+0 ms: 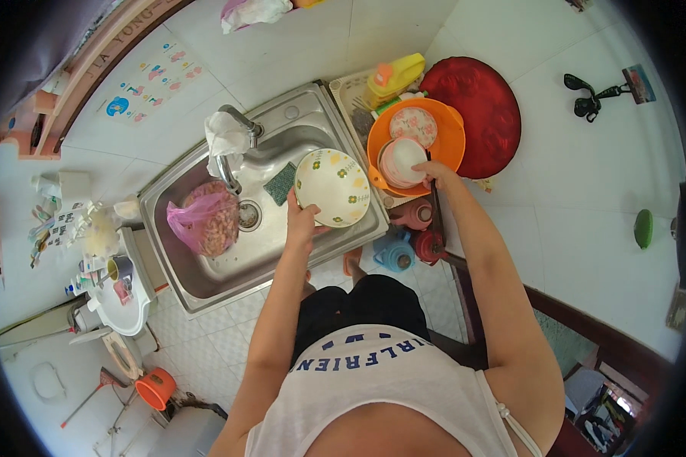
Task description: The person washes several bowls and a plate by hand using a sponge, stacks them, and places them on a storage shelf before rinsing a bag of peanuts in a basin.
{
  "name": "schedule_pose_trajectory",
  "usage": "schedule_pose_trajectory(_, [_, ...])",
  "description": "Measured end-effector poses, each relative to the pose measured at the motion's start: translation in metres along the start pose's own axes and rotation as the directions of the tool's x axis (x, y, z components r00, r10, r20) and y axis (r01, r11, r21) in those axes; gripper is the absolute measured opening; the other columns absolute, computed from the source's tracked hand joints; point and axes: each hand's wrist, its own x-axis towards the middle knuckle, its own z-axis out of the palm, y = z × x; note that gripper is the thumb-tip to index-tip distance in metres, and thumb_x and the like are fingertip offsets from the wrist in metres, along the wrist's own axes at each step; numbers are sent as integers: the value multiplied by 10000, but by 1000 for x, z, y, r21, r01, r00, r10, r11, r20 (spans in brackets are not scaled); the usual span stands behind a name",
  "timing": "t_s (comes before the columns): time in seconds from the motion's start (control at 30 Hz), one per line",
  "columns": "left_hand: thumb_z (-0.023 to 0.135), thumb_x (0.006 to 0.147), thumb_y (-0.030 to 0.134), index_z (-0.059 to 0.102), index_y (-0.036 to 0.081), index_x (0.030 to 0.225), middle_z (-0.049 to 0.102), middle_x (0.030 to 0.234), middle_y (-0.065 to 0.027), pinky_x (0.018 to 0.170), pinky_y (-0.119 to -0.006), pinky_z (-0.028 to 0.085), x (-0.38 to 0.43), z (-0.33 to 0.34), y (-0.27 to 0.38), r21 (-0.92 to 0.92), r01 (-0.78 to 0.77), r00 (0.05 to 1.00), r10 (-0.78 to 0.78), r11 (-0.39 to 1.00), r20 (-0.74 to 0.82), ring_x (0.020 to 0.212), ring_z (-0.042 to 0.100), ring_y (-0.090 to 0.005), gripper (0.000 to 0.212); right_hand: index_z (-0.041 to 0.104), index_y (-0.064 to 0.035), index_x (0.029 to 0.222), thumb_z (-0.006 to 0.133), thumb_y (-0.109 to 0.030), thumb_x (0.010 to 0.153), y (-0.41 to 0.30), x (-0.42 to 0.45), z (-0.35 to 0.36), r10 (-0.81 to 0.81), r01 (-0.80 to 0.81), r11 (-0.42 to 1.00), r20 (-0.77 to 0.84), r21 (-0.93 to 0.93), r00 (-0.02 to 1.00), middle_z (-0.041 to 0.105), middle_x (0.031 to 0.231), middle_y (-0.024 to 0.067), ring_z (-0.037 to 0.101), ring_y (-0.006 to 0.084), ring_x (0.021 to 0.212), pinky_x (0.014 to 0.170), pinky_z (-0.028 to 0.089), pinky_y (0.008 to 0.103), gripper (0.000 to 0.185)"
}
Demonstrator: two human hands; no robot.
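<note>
My left hand (303, 223) grips the near-left rim of a large white dish (332, 188) with green and yellow flowers, held over the right part of the steel sink. In the orange plastic basin (454, 134), a pink-flowered plate (413, 125) leans above a stack of small pink-and-white bowls (391, 171). My right hand (437, 173) has its fingers at the rim of the top white bowl (409, 154). Long dark sticks (436, 208), perhaps chopsticks, run past under that hand. A green scouring pad (280, 184) lies in the sink, left of the dish.
The steel sink (274, 257) holds a pink plastic bag (197, 220) of reddish-brown pieces near the drain (248, 216). The faucet (228, 171) has white cloth around it. Behind the basin are a yellow jug (397, 80) and a red round lid-like disc (480, 114). Vacuum flasks (397, 254) stand below.
</note>
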Motion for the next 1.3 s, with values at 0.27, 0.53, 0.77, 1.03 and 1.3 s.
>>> schedule_pose_trajectory(0.27, [402, 706, 6, 185, 174, 1295, 410, 1193, -118, 603, -377, 532, 7, 15, 5, 11, -35, 999, 36, 999, -34, 970, 524, -271, 650, 515, -27, 829, 623, -208, 732, 2, 1, 2, 31, -13, 982, -92, 186, 995, 489, 581, 65, 408, 155, 389, 370, 344, 278, 232])
schedule_pose_trajectory(0.53, [396, 878, 226, 258, 162, 1279, 478, 1127, -101, 617, -368, 535, 7, 27, 14, -48, -51, 998, 49, 998, -28, 914, 559, -228, 430, 533, -11, 929, 643, -213, 705, -59, -120, 44, -299, 288, 927, 10, 239, 954, 558, 672, 55, 514, 108, 531, 415, 386, 207, 321])
schedule_pose_trajectory(0.77, [337, 881, 438, 378, 114, 1225, 501, 1135, -89, 725, -383, 504, 22, 27, 2, -183, 78, 997, -75, 980, 26, 967, 543, -216, 475, 504, 39, 975, 605, -224, 716, -66, -114, 92, -257, 277, 959, 245, -50, 935, 564, 700, 96, 524, 164, 448, 355, 399, 247, 382])
schedule_pose_trajectory(1.03, [308, 903, 367, 354, 63, 1249, 423, 1241, -111, 909, -399, 393, 30, 13, -38, -495, 89, 994, -42, 864, 104, 1110, 443, -259, 463, 533, 53, 889, 556, -459, 734, -82, -157, 121, -480, 480, 732, 135, -483, 867, 551, 581, 101, 549, 199, 446, 415, 434, 290, 535])
schedule_pose_trajectory(1.3, [298, 906, 301, 367, 46, 1232, 447, 1215, -105, 932, -365, 368, 29, 23, -26, -537, 93, 995, -61, 838, 78, 1108, 441, -237, 419, 564, 51, 906, 609, -467, 688, -89, -115, 46, -632, 506, 753, -246, -420, 735, 597, 743, 184, 602, 243, 638, 620, 465, 338, 564])
